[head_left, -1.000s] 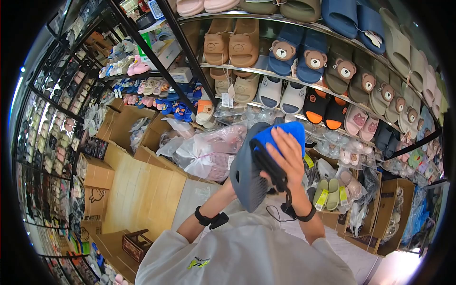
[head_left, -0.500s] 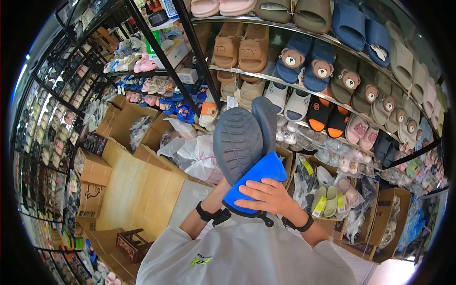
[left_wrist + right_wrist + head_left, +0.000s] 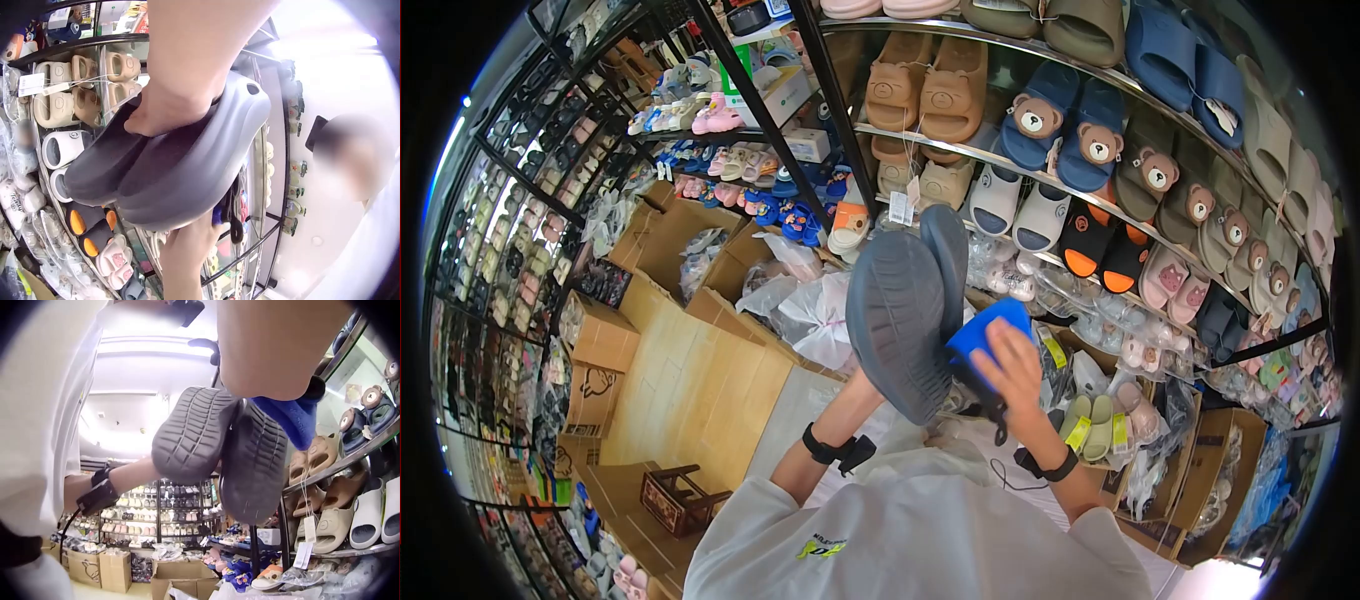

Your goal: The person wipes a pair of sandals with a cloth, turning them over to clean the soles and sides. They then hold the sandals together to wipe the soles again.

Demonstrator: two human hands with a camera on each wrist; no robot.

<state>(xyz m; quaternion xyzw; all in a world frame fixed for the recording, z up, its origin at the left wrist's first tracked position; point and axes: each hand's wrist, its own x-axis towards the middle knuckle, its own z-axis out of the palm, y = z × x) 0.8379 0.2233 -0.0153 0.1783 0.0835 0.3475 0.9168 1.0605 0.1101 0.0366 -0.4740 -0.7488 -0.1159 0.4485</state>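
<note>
My left hand (image 3: 178, 106) grips a pair of dark grey slippers (image 3: 895, 325), with its thumb hooked into an opening in the left wrist view. In the head view the slippers stand tilted in front of my chest, soles facing up toward the camera, and hide most of that hand. Ridged treads show on both soles (image 3: 194, 431) in the right wrist view. My right hand (image 3: 1012, 365) holds a blue cloth pad (image 3: 990, 332) with a black underside and a dangling black strap, close beside the slippers' right edge.
Shelves of slides (image 3: 1040, 130) curve across the front and right. Cardboard boxes (image 3: 605, 330) with bagged footwear line the floor, and another box holds light green slippers (image 3: 1090, 425). A small wooden stool (image 3: 675, 500) stands at lower left on the wooden floor (image 3: 690, 370).
The right hand and blue pad swung across the slippers from their upper right to their lower end, then back to the right. The slippers turned sole toward the camera.
</note>
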